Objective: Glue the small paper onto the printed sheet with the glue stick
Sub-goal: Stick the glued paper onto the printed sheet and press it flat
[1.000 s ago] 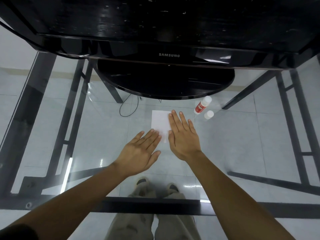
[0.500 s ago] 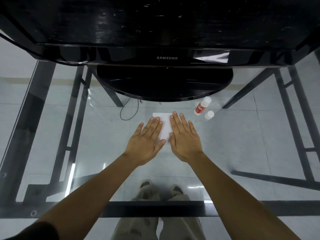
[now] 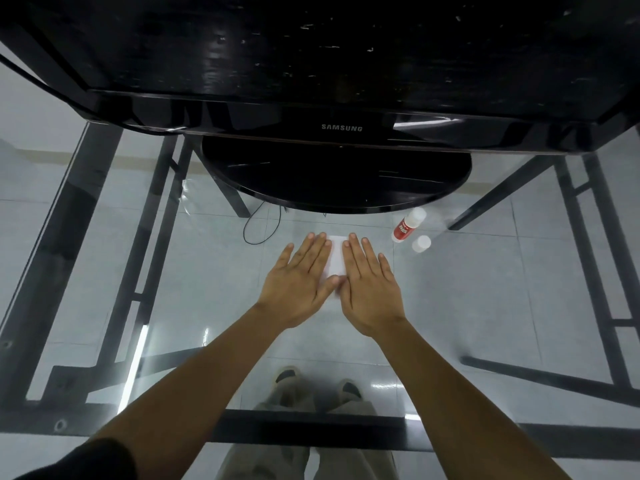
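A white paper (image 3: 336, 258) lies flat on the glass table, mostly covered by both hands; only a strip shows between them. My left hand (image 3: 298, 282) lies palm down on its left part, fingers spread. My right hand (image 3: 370, 285) lies palm down on its right part. I cannot tell the small paper from the printed sheet. The red-and-white glue stick (image 3: 406, 226) lies on its side to the right of my right hand, and its white cap (image 3: 421, 243) stands apart just beside it.
A black Samsung monitor (image 3: 341, 128) on a round black base (image 3: 336, 188) stands right behind the paper. The glass table top (image 3: 485, 299) shows a black metal frame, a cable, floor tiles and the person's legs beneath it.
My left hand slid forward and to the right onto the paper, beside my right hand. My right hand stayed flat on the paper.
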`<state>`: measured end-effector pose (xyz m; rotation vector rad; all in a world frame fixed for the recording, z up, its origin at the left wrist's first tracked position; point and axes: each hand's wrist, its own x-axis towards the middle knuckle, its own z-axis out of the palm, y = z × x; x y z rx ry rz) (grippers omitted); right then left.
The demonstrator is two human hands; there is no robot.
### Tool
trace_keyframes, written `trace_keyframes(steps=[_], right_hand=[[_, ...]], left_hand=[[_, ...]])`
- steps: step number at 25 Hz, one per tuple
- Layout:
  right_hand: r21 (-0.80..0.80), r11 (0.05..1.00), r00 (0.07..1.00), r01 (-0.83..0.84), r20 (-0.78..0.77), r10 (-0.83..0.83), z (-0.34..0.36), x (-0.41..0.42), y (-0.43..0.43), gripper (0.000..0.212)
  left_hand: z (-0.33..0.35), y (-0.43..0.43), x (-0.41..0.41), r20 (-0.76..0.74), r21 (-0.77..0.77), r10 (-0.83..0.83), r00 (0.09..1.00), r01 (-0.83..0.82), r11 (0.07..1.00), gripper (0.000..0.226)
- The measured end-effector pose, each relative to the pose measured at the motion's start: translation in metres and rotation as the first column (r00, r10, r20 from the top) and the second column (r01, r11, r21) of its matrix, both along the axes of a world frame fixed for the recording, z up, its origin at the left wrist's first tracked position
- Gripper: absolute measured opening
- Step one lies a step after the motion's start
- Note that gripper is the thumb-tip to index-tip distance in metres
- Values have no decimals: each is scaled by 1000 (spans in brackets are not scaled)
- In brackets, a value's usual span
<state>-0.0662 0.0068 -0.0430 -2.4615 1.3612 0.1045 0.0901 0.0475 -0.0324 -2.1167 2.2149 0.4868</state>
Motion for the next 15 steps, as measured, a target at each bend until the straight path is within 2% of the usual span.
trace_keyframes(steps=[3,6,10,13,15], right_hand=[[9,1000,1000,10,6,-10,1,0,0,58],[22,1000,1000,5,17,-5,1,0,0,57],[20,1000,1000,6,19,-6,0,0,-1,57],[17,1000,1000,5,13,-5,-1,0,-1,57],[6,1000,1000,7,5,-7,-2,-1,0,57]], left_hand=[[-4,6,20,50,-17,11,999,-10,1000,70],[-2,-1,11,-74,-25,68,995,-70,997,69],[-6,-5,7,-32,-27,-28,999,27,999,62],[-7,-5,19,13,-46,52,999,-51,998,60],[-8,-4,13,-47,-69,123,991,-126,990,58]])
